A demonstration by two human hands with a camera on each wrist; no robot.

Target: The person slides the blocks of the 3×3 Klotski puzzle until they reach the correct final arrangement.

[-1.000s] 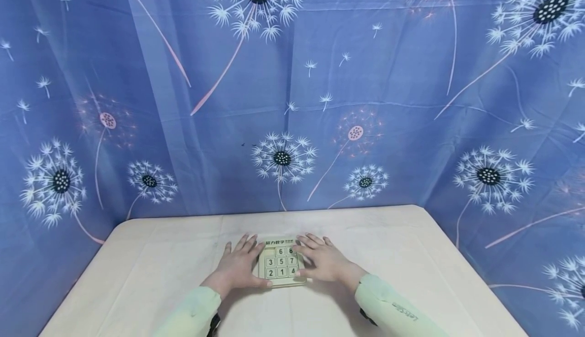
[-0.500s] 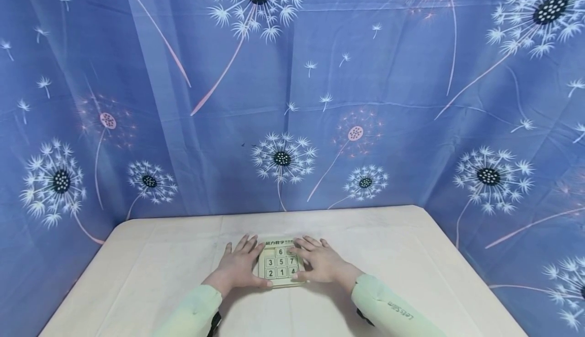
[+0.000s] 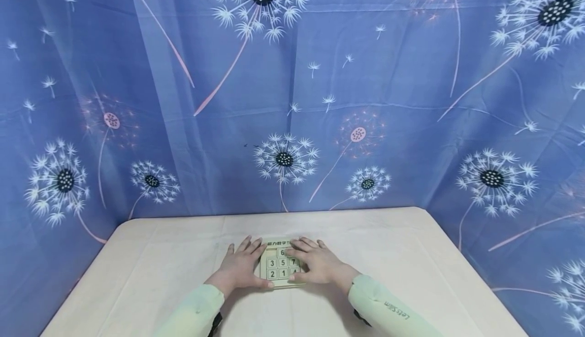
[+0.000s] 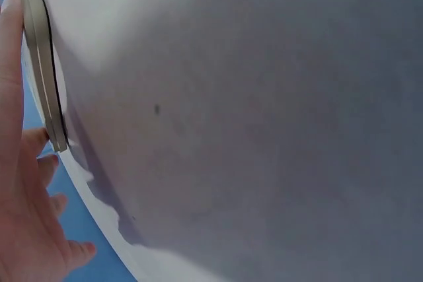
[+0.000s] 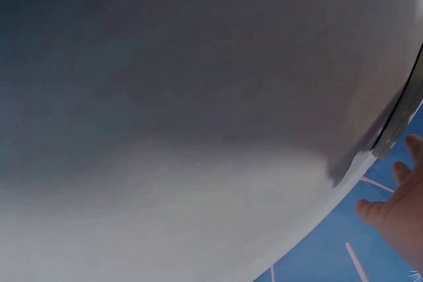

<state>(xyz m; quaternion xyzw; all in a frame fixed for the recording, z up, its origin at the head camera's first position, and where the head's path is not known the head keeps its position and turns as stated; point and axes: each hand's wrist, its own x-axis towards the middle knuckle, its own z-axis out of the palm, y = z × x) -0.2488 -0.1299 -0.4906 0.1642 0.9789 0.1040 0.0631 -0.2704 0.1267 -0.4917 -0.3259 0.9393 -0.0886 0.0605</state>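
A pale sliding number puzzle (image 3: 285, 283) lies flat on the table, with dark characters printed along its far edge. Its numbered tiles (image 3: 283, 263) include 6, 3, 5, 7, 2 and 1, and an empty slot shows at the far left corner. My left hand (image 3: 242, 268) holds the puzzle's left side, thumb along the near edge and index finger at the far corner; the other fingers spread out. Over the right side lies my right hand (image 3: 322, 265), index finger on the top row and thumb on the bottom right tile, partly hiding the right column.
A cream-covered table (image 3: 173, 256) with rounded far corners carries the puzzle. Blue curtains (image 3: 219, 164) with dandelion prints stand behind it and along both sides. Pale green sleeves (image 3: 194, 309) cover both forearms.
My right hand has slid left over the puzzle, its index finger moving from the 8 tile toward the 6. My left hand stays in place on the puzzle. The head view has shifted slightly.
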